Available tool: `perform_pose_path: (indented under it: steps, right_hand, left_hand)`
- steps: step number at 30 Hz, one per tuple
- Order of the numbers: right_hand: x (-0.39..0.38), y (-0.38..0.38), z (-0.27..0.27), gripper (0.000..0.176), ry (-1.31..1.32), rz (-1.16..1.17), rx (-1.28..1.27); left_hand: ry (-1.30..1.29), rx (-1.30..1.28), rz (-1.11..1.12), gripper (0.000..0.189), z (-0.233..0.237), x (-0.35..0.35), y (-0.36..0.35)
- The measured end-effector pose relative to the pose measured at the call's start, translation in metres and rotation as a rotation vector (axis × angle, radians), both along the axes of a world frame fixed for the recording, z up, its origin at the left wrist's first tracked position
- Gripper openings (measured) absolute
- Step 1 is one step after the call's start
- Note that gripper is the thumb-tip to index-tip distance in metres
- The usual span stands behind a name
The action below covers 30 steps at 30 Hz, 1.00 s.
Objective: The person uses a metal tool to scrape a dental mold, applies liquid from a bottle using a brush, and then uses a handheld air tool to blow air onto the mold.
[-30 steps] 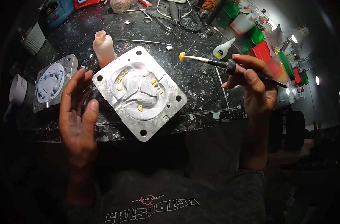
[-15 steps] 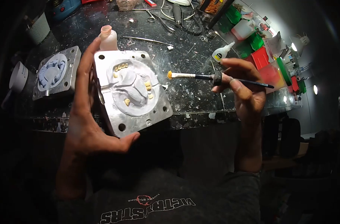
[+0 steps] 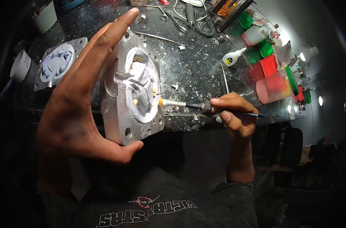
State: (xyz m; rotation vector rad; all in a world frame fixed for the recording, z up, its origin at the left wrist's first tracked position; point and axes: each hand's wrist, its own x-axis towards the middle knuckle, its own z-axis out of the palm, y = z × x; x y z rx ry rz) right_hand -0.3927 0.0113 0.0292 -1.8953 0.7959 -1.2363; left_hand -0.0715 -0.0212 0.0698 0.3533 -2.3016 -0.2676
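Brushing at a cast. The left hand [image 3: 78, 102] holds a metal flask half [image 3: 133, 89] clear of the workbench [image 3: 195, 76], stood up on edge with its plaster face turned toward the right hand [image 3: 232, 114]. The grip is wide: thumb hooked under the lower edge, palm and fingers flat behind the back, forefinger reaching past the top corner. The right hand pinches a fine paintbrush [image 3: 188, 105] near the ferrule with its fingertips closed tight. The yellowed bristle tip touches the plaster at the right rim of the cavity, just beside a set tooth.

Judgement on doing it well:
- Brace the flask firmly, since the open-handed hold leaves it free to rock.
- Use only the bristle tip, with light strokes around the teeth rather than over them.
- Tilt the face toward the light, because the cavity's upper part is in shadow.

Counts:
- Flask halves: two. One is in hand and the second flask half [image 3: 59, 64] lies flat on the bench to the left, well apart.
- Paintbrushes: one.
- Tooth-coloured pieces in the held plaster: three clear, and others may be hidden by the tilt.
- Glue bottle [image 3: 233, 57]: one.
- Green-lidded tub [image 3: 275, 85]: one.
- White cup [image 3: 20, 65]: one.
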Motion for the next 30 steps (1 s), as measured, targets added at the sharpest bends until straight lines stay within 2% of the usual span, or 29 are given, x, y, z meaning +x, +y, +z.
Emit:
perform_pose_path:
  steps: [1,3,9,13,15,16,18,19,21,23,30]
  right_hand:
    - [0.004,0.000,0.000,0.030,0.001,-0.003,0.003]
    - [0.008,0.001,0.000,0.030,0.040,-0.016,-0.029]
    - [0.009,0.002,0.018,0.031,0.079,0.012,-0.022]
    - [0.022,0.005,0.038,0.026,0.150,0.014,-0.014]
    - [0.032,0.009,0.054,0.021,0.293,-0.061,-0.030]
    - [0.036,0.005,0.060,0.021,0.374,-0.049,-0.104]
    - [0.039,-0.003,0.070,0.019,0.455,-0.006,-0.152]
    - [0.040,-0.007,0.074,0.018,0.537,0.048,-0.204]
    - [0.039,-0.013,0.081,0.016,0.585,0.045,-0.211]
    - [0.036,-0.016,0.087,0.014,0.586,0.104,-0.048]
    - [0.038,-0.023,0.081,0.010,0.543,0.073,-0.083]
  left_hand:
    - [0.001,0.003,-0.003,0.129,0.000,0.004,0.000]
    - [-0.063,0.253,0.105,0.128,-0.001,0.015,-0.004]
    - [-0.193,0.214,0.173,0.126,0.013,0.013,-0.004]
    - [-0.199,0.220,0.166,0.126,0.014,0.011,-0.007]
    - [-0.252,0.190,0.183,0.125,0.019,0.007,-0.007]
    - [-0.257,0.190,0.172,0.125,0.020,0.006,-0.011]
    - [-0.126,0.226,-0.117,0.124,0.022,0.005,-0.018]
    - [-0.128,0.221,-0.122,0.124,0.020,0.002,-0.016]
    - [-0.174,0.315,0.213,0.122,0.012,-0.004,-0.007]
    - [-0.183,0.312,0.217,0.122,0.013,-0.006,-0.005]
    - [-0.245,0.260,0.266,0.122,0.014,0.000,-0.005]
